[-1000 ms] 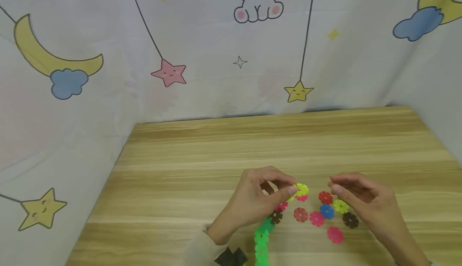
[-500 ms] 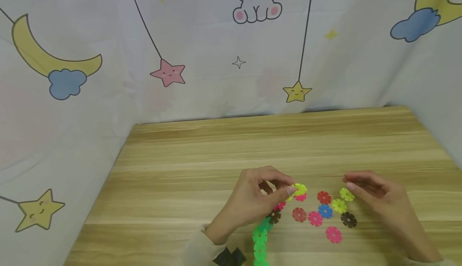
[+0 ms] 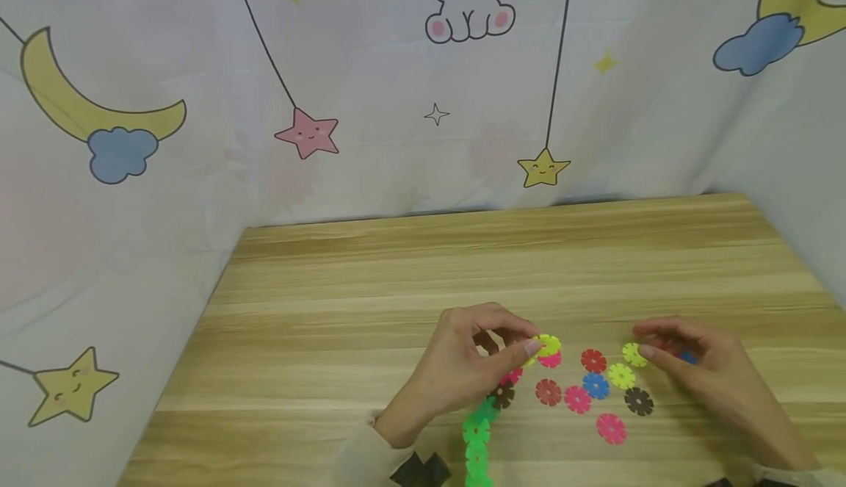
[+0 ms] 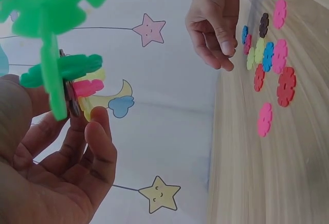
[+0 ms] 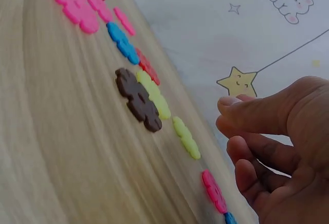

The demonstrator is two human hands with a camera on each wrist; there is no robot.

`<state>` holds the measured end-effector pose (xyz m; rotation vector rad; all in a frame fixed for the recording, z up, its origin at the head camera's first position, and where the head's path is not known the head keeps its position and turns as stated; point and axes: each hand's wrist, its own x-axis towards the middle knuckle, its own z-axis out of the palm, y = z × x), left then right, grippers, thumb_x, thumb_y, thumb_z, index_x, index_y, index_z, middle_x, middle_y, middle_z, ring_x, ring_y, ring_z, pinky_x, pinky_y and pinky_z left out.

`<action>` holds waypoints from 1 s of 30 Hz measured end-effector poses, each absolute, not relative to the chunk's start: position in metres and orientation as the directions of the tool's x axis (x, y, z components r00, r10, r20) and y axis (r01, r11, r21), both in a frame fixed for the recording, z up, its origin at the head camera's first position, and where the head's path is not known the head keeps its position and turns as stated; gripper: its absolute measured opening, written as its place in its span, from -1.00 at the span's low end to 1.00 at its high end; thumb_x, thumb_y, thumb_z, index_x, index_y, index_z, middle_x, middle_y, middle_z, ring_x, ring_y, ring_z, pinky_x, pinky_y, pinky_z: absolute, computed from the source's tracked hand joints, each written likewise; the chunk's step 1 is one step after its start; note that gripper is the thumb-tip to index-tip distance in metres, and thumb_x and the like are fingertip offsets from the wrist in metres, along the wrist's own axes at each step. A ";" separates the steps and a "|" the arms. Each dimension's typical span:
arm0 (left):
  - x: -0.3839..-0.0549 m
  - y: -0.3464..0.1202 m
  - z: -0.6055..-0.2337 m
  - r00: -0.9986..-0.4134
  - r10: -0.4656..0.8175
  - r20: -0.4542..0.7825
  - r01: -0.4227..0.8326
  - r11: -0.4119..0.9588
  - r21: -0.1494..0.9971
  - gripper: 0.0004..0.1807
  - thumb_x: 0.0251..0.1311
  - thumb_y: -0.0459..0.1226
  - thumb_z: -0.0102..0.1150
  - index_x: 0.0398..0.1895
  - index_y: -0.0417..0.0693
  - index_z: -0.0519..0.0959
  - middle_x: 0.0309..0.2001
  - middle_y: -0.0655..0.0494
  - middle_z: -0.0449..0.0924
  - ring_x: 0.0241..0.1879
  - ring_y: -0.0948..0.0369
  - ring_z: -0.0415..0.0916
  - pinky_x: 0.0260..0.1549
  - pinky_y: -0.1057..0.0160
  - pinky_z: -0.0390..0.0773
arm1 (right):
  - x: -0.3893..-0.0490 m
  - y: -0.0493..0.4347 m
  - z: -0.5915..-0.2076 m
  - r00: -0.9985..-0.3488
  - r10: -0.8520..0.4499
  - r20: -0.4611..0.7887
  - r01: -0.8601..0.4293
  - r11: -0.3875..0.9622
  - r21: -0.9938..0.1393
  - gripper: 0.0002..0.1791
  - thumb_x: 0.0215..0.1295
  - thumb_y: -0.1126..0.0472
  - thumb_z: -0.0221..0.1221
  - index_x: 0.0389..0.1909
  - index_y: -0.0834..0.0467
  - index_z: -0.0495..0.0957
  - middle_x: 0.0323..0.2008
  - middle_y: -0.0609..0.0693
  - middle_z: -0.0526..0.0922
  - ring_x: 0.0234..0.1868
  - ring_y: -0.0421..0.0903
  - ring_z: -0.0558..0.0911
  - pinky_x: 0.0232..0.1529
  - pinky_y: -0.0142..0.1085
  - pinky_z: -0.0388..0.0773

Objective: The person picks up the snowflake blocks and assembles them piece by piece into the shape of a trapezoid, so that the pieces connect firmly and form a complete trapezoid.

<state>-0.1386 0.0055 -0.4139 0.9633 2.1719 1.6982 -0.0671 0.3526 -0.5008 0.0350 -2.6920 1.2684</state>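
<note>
My left hand pinches a yellow notched plastic disc between thumb and fingers. That disc is at the upper end of a chain of interlocked discs, with pink, brown and green ones running down toward the near edge. Above the table, my right hand hovers with fingers loosely bent and nothing visible between them. Just left of its fingertips lies a loose yellow disc. In the right wrist view a pink disc and part of a blue disc lie beyond that yellow one; the head view mostly hides them behind the hand.
Between the hands, loose discs lie flat on the wooden table: red, blue, pink, dark brown and another yellow. A printed cloth hangs along the table's back and sides.
My right hand has shifted to the right, uncovering the yellow disc by its fingertips; a bit of blue now shows past its fingers. The left hand keeps its pinch, almost still.
</note>
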 end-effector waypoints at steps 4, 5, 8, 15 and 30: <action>-0.138 0.005 -0.414 -0.765 0.608 0.212 0.352 0.119 0.929 -0.90 0.39 -0.26 0.42 -0.11 0.00 0.84 -0.20 0.09 0.83 -0.26 0.47 0.60 -0.31 0.36 0.71 | -0.069 0.358 -0.506 -0.981 0.012 0.191 -0.132 0.683 -0.719 -0.61 0.27 0.37 0.49 0.08 0.02 0.75 -0.08 -0.37 0.80 -0.21 -0.43 0.66 -0.23 -0.60 0.57; -0.138 0.005 -0.414 -0.765 0.608 0.212 0.351 0.118 0.929 -0.90 0.39 -0.26 0.42 -0.11 0.00 0.84 -0.21 0.09 0.83 -0.26 0.47 0.60 -0.31 0.36 0.71 | -0.070 0.359 -0.507 -0.980 0.004 0.198 -0.140 0.695 -0.705 -0.59 0.25 0.36 0.51 0.08 -0.01 0.76 -0.06 -0.39 0.79 -0.16 -0.49 0.64 -0.19 -0.64 0.55; -0.138 0.005 -0.414 -0.765 0.608 0.213 0.351 0.115 0.929 -0.89 0.39 -0.25 0.42 -0.11 0.00 0.84 -0.21 0.08 0.83 -0.26 0.47 0.60 -0.31 0.36 0.71 | -0.071 0.362 -0.511 -0.971 -0.034 0.235 -0.185 0.728 -0.660 -0.54 0.15 0.34 0.57 0.06 -0.05 0.77 0.00 -0.44 0.77 0.00 -0.67 0.55 0.00 -0.75 0.44; -0.137 0.005 -0.414 -0.767 0.605 0.215 0.349 0.111 0.931 -0.89 0.38 -0.24 0.43 -0.11 0.02 0.84 -0.20 0.08 0.83 -0.26 0.48 0.60 -0.32 0.36 0.72 | -0.074 0.359 -0.518 -0.930 -0.135 0.342 -0.319 0.758 -0.569 -0.40 -0.05 0.35 0.64 0.07 -0.08 0.76 0.06 -0.40 0.74 0.21 -0.80 0.36 0.24 -0.86 0.15; -0.138 0.005 -0.413 -0.764 0.607 0.219 0.357 0.113 0.927 -0.89 0.39 -0.24 0.42 -0.11 0.03 0.84 -0.19 0.09 0.83 -0.25 0.47 0.60 -0.31 0.36 0.72 | -0.070 0.354 -0.514 -0.954 -0.062 0.294 -0.247 0.718 -0.651 -0.42 0.05 0.42 0.59 0.12 0.01 0.73 -0.12 -0.31 0.80 -0.29 -0.42 0.58 -0.29 -0.61 0.51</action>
